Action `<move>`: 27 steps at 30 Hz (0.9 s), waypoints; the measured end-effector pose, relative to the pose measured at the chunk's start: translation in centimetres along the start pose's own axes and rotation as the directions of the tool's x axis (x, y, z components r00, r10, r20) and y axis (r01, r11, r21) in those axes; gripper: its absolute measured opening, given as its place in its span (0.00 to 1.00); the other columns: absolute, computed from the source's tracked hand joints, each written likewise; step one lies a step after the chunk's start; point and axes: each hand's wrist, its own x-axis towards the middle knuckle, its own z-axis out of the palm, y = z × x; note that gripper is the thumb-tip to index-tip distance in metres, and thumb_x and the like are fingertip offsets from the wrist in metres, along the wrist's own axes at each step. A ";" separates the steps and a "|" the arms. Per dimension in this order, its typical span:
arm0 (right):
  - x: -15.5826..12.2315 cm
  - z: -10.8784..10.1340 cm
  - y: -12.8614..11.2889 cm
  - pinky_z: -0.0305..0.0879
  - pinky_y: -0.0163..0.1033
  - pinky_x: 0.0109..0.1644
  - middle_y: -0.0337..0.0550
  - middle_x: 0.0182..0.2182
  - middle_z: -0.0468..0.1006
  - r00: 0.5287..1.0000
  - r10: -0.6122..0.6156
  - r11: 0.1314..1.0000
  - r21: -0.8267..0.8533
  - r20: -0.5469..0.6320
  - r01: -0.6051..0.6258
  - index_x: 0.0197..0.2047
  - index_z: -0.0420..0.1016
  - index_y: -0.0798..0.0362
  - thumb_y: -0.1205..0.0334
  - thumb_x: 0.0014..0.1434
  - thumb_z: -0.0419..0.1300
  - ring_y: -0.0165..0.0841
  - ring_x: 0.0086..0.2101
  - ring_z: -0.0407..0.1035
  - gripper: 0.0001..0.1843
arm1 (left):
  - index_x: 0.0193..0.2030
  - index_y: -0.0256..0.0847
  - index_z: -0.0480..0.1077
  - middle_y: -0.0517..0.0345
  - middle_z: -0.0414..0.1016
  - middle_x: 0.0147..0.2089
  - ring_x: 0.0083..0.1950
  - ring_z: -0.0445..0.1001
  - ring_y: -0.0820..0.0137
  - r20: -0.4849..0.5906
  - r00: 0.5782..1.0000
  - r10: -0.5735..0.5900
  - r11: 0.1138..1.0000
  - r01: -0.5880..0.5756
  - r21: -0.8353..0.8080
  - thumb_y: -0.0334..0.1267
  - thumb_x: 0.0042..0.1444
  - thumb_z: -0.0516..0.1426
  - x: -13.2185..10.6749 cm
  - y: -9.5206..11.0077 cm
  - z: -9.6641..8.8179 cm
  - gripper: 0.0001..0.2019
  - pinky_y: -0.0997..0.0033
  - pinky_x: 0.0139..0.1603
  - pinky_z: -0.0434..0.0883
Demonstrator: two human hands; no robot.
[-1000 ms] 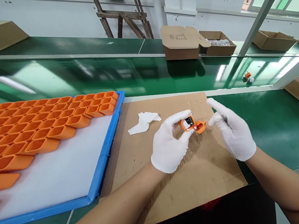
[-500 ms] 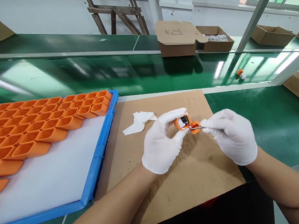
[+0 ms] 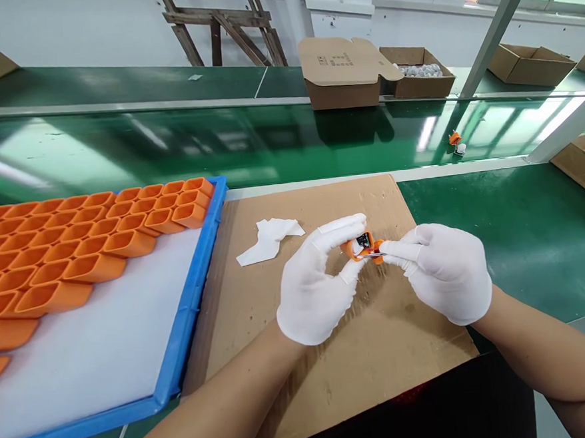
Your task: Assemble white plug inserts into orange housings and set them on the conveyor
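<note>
My gloved left hand (image 3: 317,280) is closed around a small orange plastic housing (image 3: 349,248), held between thumb and fingers above the cardboard sheet (image 3: 382,359). Inside the housing's open end sits a black component (image 3: 363,241) with something white beside it. My gloved right hand (image 3: 441,272) pinches slim metal tweezers (image 3: 374,254), mostly hidden by the fingers. Their tip reaches across the housing's opening. A smaller orange piece (image 3: 377,246) is at the opening, partly behind my right fingertips. A torn white paper piece (image 3: 270,239) lies left of my hands.
At left, a blue-rimmed tray (image 3: 180,330) carries rows of orange sleeves (image 3: 95,267). Behind runs a glossy green belt (image 3: 257,148), with another orange-and-white part (image 3: 456,142) on it. Cardboard boxes (image 3: 343,88) stand on the back shelf; a metal post (image 3: 499,28) rises at right.
My right hand has moved left, bringing the tweezers closer to the housing. The smaller orange piece has shifted nearer the opening, and the red wires show less. My left hand stays nearly still.
</note>
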 end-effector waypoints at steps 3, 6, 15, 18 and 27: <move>0.0 0.0 0.0 0.49 0.38 0.28 0.36 0.29 0.78 0.999 -0.039 0.997 -0.064 -0.004 0.038 0.41 0.83 0.38 0.55 0.69 0.57 0.29 0.26 0.64 0.12 | 0.47 0.49 0.75 0.56 0.83 0.50 0.52 0.80 0.62 0.008 1.000 0.015 1.000 -0.015 -0.018 0.29 0.58 0.61 -0.1 0.0 0.1 0.13 0.53 0.57 0.77; -0.1 0.2 0.0 0.47 0.38 0.27 0.36 0.30 0.79 0.998 -0.058 0.994 -0.098 -0.018 0.056 0.39 0.83 0.38 0.55 0.68 0.58 0.29 0.25 0.62 0.12 | 0.47 0.47 0.74 0.56 0.83 0.49 0.56 0.80 0.62 0.014 0.999 0.032 0.997 -0.031 -0.070 0.28 0.59 0.60 -0.3 -0.1 0.2 0.12 0.55 0.60 0.76; -0.3 0.0 0.1 0.46 0.39 0.26 0.35 0.31 0.79 0.998 -0.055 0.990 -0.135 -0.032 0.050 0.39 0.83 0.39 0.60 0.65 0.60 0.29 0.25 0.62 0.10 | 0.48 0.47 0.74 0.56 0.82 0.51 0.55 0.80 0.63 0.018 0.999 0.046 0.997 -0.044 -0.064 0.26 0.58 0.60 -0.5 -0.3 0.4 0.14 0.57 0.59 0.77; -0.1 -0.3 0.1 0.45 0.40 0.26 0.35 0.30 0.78 0.997 -0.082 0.988 -0.134 0.004 0.082 0.37 0.82 0.39 0.63 0.64 0.59 0.30 0.24 0.62 0.11 | 0.48 0.48 0.75 0.57 0.82 0.50 0.55 0.80 0.64 0.032 0.999 0.029 0.998 -0.027 -0.054 0.27 0.58 0.60 -0.5 -0.3 0.4 0.14 0.58 0.59 0.77; 0.2 -0.8 0.3 0.52 0.38 0.26 0.36 0.29 0.78 0.992 -0.078 0.996 -0.046 -0.100 0.073 0.36 0.84 0.40 0.61 0.66 0.59 0.28 0.25 0.66 0.11 | 0.48 0.47 0.75 0.56 0.82 0.52 0.57 0.79 0.64 0.027 0.998 -0.056 0.995 0.058 -0.085 0.29 0.58 0.61 -0.8 -0.7 0.8 0.13 0.57 0.63 0.75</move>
